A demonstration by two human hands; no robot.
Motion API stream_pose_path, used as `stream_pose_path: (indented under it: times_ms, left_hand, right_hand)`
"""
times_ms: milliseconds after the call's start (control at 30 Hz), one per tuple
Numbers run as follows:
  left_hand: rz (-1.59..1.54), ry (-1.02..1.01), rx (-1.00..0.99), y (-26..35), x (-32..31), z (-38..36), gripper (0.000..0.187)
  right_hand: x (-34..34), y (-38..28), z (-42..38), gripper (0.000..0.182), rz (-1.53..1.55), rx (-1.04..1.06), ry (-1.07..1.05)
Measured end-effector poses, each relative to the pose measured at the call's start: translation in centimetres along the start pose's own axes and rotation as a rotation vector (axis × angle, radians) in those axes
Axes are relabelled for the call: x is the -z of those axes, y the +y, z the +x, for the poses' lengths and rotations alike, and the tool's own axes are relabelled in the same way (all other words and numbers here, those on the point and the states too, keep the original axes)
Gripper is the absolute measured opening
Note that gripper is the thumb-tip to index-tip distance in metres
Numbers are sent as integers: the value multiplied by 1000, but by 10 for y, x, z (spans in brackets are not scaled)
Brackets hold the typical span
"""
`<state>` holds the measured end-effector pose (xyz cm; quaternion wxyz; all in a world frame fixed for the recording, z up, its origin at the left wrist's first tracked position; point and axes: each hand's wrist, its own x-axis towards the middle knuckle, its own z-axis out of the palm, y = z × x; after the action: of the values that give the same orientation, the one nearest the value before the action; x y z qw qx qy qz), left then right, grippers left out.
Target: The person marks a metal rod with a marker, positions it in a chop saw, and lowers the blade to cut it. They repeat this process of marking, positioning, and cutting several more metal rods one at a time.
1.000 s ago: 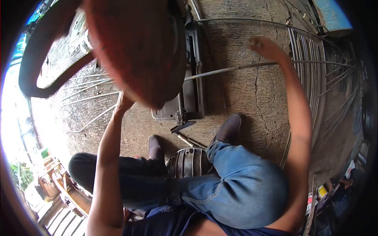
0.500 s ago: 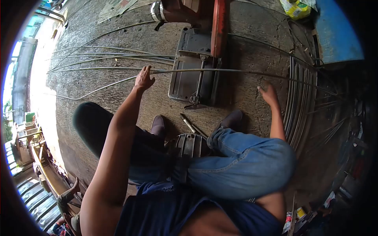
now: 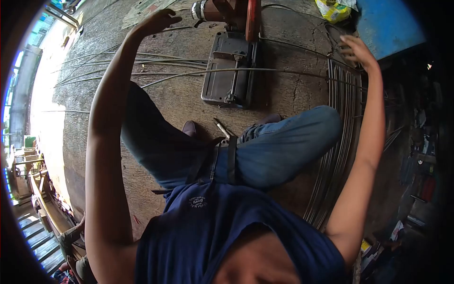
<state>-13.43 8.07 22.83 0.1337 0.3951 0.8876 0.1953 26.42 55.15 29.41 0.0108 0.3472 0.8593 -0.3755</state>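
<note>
My left hand (image 3: 160, 21) is raised at the upper left, fingers stretched forward and holding nothing; it is nearest the silver-banded motor end of a chop saw (image 3: 213, 84). Off to the right, my right hand (image 3: 358, 52) is up too, with fingers spread, above the far end of a bundle of rods (image 3: 336, 92). Between my hands, a long thin metal rod (image 3: 279, 70) lies across the saw's base. The red blade guard (image 3: 253, 21) stands above the base, partly cut off by the frame edge.
More long rods (image 3: 177, 62) run left from the saw over the rough floor. A short metal tool (image 3: 221, 128) lies between my feet. A yellow bag (image 3: 335, 10) and a blue panel (image 3: 390, 28) are at the upper right. Another person's arm (image 3: 73, 233) shows at lower left.
My left hand has left the rod and moved up and away. My right hand has risen up and right. My body leans back, and the rod still lies across the saw.
</note>
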Motion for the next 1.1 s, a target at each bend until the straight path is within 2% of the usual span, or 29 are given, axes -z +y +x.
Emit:
stream_pose_path:
  times_ms: [33,67,100,167,233,300,367,467,500,533,567,600,633,667,733,767,800,833,867,933,1000,1067,1100]
  left_hand:
    - [75,43,-61,22,12,-5,57]
    - [147,81,-120,43,22,-13,56]
    - [127,61,-92,71,36,-20,58]
    - [71,80,-110,91,44,-26,61]
    - [43,119,-165,98,46,-21,63]
    - [-274,269,-246,108,44,-16,69]
    - [-324,292,-236,136,48,-32,71]
    - [-371,354,-216,146,34,-23,75]
    - [-416,409,-296,141,26,-9,76]
    - [-465,465,-381,141,20,4,76]
    - [-614,447,-382,148,14,10,77]
    - [-624,430,-390,150,9,17,77]
    - [-699,430,-461,151,5,24,77]
    - [-775,429,-529,153,0,29,77]
    - [-828,418,-471,172,0,20,71]
    - [-651,464,-428,170,1,23,69]
    - [-470,504,-382,165,-2,27,68]
    - [-480,596,-418,159,-12,37,62]
    - [-492,589,-414,151,-19,44,62]
    - [-209,808,-588,138,-31,55,59]
    - [-189,822,-623,144,-33,52,58]
    - [-76,875,-636,149,-34,54,57]
    - [-75,873,-634,152,-34,55,57]
  right_hand:
    - [-3,-10,2,69,-57,122,-14]
    - [-14,-23,-1,67,-65,179,-42]
    - [-28,-39,-6,64,-76,240,-69]
    - [-59,-73,-24,60,-180,227,-243]
    - [-96,-95,-34,59,-243,125,-523]
    - [-143,-101,-50,57,-252,111,-638]
    - [-190,-103,-58,53,-273,79,-845]
    - [-278,-85,-50,49,-275,-121,-1100]
    - [-305,-81,-49,51,-328,-210,-1168]
    - [-346,-58,-33,50,-294,-290,-1209]
    - [-377,-43,-25,52,-204,-405,-1243]
    - [-401,-28,-22,54,-42,-482,-1242]
    - [-431,-2,-14,54,183,-611,-1206]
    - [-453,15,-19,49,472,-734,-1068]
    - [-486,32,-50,38,1118,-923,-742]
    - [-504,36,-56,38,1107,-941,-735]
    - [-524,38,-62,31,1427,-1066,-470]
    - [-538,38,-64,24,1731,-1164,-164]
    - [-542,35,-64,24,1726,-1174,-152]
    - [-540,30,-65,12,1922,-852,-169]
    - [-560,52,-50,7,1967,-794,-199]
    - [-573,54,-46,5,1698,-821,-98]
    - [-581,48,-47,14,1581,-788,98]
